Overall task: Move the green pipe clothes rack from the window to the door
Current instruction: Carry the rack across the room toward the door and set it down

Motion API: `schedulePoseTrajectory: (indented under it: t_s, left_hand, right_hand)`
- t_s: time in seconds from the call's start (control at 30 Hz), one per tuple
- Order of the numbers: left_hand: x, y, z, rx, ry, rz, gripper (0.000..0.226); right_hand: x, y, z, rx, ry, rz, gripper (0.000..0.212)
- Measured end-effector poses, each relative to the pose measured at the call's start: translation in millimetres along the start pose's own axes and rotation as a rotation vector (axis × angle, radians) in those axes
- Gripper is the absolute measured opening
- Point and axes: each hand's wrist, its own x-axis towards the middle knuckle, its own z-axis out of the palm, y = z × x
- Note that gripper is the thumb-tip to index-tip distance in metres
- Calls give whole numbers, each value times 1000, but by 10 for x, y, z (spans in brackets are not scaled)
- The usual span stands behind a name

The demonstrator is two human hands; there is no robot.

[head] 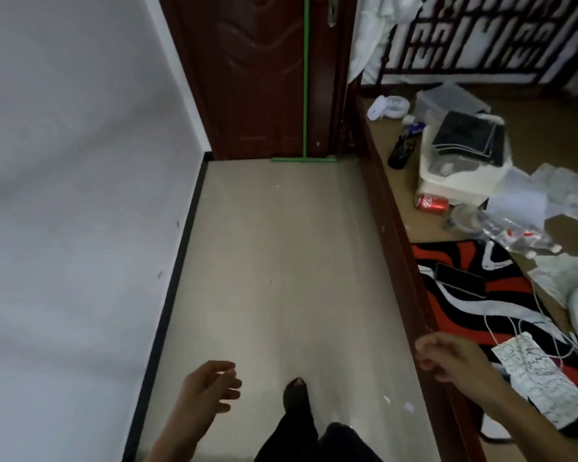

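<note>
The green pipe clothes rack (305, 78) stands upright against the dark red wooden door (254, 78) at the far end of the floor. Its green foot bar (302, 159) rests on the floor at the door's threshold. Only one upright and the foot show; the top is cut off by the frame edge. My left hand (211, 386) hangs low in the foreground with fingers loosely apart and holds nothing. My right hand (447, 356) is at the lower right over the bed's wooden edge, fingers curled loosely, also holding nothing. Both hands are far from the rack.
A white wall (74, 195) with a black skirting runs along the left. A low wooden bed platform (394, 228) borders the right, cluttered with a red can (431, 204), a white box, bottles, a phone (460, 284) and a red-black-white rug (474, 315). My foot (296, 393) is on the pale floor.
</note>
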Motion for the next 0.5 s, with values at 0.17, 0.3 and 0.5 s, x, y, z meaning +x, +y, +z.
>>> schedulePoseTrajectory:
  t_s: [0.17, 0.3, 0.5]
  left_hand:
    - [734, 1164, 72, 70, -46, 147, 13]
    - [1277, 1801, 208, 122, -86, 194, 13]
    - [2186, 2469, 647, 116, -80, 151, 12]
  right_hand:
    - [576, -714, -123, 71, 48, -17, 11]
    - [1100, -1066, -248, 112, 44, 12, 11]
    - [2262, -1511, -627, 167, 33, 96, 13]
